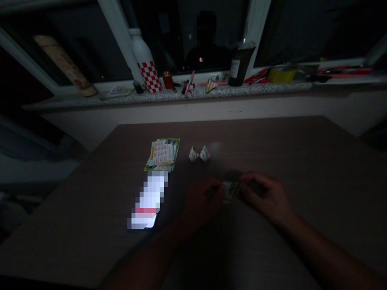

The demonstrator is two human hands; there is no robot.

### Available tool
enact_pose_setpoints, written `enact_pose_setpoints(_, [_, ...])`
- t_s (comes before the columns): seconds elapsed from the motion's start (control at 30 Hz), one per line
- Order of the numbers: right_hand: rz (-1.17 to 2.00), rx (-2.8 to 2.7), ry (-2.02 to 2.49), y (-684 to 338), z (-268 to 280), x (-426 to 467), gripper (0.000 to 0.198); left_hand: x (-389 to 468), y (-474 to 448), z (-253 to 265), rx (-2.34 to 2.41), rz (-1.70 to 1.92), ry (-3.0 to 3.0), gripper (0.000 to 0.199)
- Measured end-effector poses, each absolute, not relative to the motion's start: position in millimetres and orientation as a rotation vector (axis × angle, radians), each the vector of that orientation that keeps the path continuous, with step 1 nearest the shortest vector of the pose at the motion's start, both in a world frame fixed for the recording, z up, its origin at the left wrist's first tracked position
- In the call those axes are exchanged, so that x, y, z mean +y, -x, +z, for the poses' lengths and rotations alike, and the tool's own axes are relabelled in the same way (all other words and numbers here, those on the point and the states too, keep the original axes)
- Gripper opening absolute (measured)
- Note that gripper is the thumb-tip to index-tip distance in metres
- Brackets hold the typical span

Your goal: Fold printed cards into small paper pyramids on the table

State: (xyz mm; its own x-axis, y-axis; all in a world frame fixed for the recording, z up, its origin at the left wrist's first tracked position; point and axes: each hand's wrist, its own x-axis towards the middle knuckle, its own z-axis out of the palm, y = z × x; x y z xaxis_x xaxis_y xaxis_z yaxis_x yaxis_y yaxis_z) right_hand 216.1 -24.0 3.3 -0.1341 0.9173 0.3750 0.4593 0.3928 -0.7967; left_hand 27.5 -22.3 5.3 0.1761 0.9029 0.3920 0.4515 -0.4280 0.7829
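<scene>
A small piece of printed paper [229, 191] is between my two hands, low over the table. My left hand [206, 197] pinches its left edge, and my right hand [264, 195] has thumb and fingertips closed on its right edge. The dim light hides any fine folds in it. Beyond my hands, two small pointed folded-paper pieces [199, 154] stand side by side on the table. To their left lies a stack of printed paper sheets [162, 154]. Just nearer than the stack is a phone [148, 201] with its screen lit and blurred out.
Behind the brown table [272, 141] runs a stone windowsill [121, 96]. On it stand a white bottle with red checks [148, 64], a small red jar [168, 80], a dark bag [240, 66], a yellow tape roll [282, 75] and red-handled tools [256, 76]. A patterned tube [65, 66] leans at left.
</scene>
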Motion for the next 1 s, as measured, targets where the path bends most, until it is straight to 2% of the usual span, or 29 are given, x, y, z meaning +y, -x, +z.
enact_pose_setpoints(0.2, [1.101, -1.536, 1.195, -207.3, -7.1, -25.9, 0.016, -19.7, -33.4, 0.6, 1.183, 1.069, -1.367, 0.017])
enact_pose_setpoints(0.33, [1.335, -1.362, 1.145, -203.6, -11.1, -25.3, 0.021, -15.0, -34.7, -1.3, 1.134, 1.079, -1.188, 0.017])
enact_pose_setpoints(0.7, [1.411, -1.252, 1.140, -205.1, -3.9, -26.9, 0.022, -16.5, -32.7, -3.9, 1.056, 1.054, -1.234, 0.014])
enact_pose_setpoints(0.87, [1.465, -1.216, 1.114, -205.0, -4.0, -26.5, 0.020, -18.0, -29.7, -3.0, 1.088, 1.101, -1.383, 0.039])
enact_pose_setpoints(1.0, [1.455, -1.207, 1.101, -206.3, -4.2, -26.1, 0.018, -17.9, -23.2, -2.2, 1.039, 1.097, -1.884, 0.041])
